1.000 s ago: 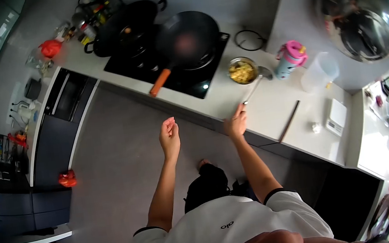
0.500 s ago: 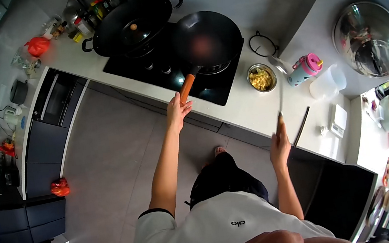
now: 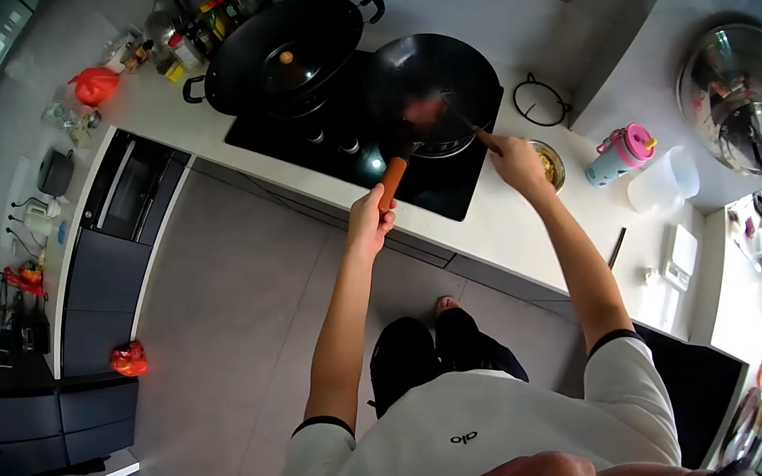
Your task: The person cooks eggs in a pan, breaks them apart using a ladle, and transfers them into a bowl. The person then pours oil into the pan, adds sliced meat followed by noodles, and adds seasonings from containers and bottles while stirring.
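Grey countertop (image 3: 497, 221) carries our hob. Our left hand (image 3: 367, 225) clenches the wok's orange handle (image 3: 393, 183); our right hand (image 3: 518, 163) grips a spatula (image 3: 464, 119) in the wok (image 3: 434, 92) at twelve o'clock. Steady the wok, we judge. A bowl (image 3: 551, 165) crowds the right wrist; a lidded pan (image 3: 289, 50) sits at eleven.

only thing i can actually read is the small black "alo" logo on the back of the person's white shirt (image 3: 470, 436)
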`<act>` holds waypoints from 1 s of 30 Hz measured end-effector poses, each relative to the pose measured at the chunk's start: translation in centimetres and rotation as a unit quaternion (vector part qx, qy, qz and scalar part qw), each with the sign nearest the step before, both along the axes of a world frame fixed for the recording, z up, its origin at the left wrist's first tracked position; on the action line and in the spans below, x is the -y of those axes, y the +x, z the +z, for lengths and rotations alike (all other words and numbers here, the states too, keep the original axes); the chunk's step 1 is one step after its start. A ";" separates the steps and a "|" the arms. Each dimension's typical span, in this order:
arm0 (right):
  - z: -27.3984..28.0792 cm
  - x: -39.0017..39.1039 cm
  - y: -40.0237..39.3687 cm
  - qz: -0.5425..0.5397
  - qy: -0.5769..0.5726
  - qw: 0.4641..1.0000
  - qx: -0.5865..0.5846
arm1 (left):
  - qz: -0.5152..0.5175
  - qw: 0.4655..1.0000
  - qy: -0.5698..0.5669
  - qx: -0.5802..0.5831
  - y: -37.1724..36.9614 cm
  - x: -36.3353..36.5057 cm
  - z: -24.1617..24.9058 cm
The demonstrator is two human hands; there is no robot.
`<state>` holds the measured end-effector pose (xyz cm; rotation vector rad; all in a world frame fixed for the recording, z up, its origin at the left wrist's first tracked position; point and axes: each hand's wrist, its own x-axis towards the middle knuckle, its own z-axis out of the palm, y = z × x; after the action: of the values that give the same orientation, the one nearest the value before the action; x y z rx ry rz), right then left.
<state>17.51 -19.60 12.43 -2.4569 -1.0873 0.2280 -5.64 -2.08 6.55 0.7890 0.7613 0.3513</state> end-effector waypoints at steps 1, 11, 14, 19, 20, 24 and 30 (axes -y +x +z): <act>1.7 1.5 -0.6 -0.003 0.008 1.000 -0.002 | 0.000 1.000 -0.007 -0.007 0.0 -0.1 -0.1; 5.3 5.8 -3.9 -0.028 -0.038 0.998 0.047 | -0.047 0.999 -0.024 -0.012 0.0 -1.5 1.0; 0.7 0.4 -4.6 -0.084 -0.012 0.996 0.014 | -0.058 0.997 -0.046 -0.006 -0.3 -1.7 1.0; 3.8 0.8 -8.2 -0.077 0.043 0.996 -0.022 | -0.095 0.994 -0.048 -0.001 -0.5 -2.4 0.7; 5.0 1.9 -9.3 -0.059 0.049 0.996 -0.041 | -0.097 0.994 -0.047 -0.004 -0.5 -2.4 0.7; 1.6 0.7 -9.3 -0.082 0.076 0.990 -0.084 | -0.094 0.994 -0.055 -0.003 -0.4 -2.3 0.5; -2.3 -5.9 -4.7 -0.157 0.135 0.978 -0.001 | -0.095 0.994 -0.045 0.011 -0.4 -2.3 0.5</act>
<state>12.86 -13.67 10.14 -2.3361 -0.6639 -0.0158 -6.09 0.24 7.00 0.7651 0.6714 0.1543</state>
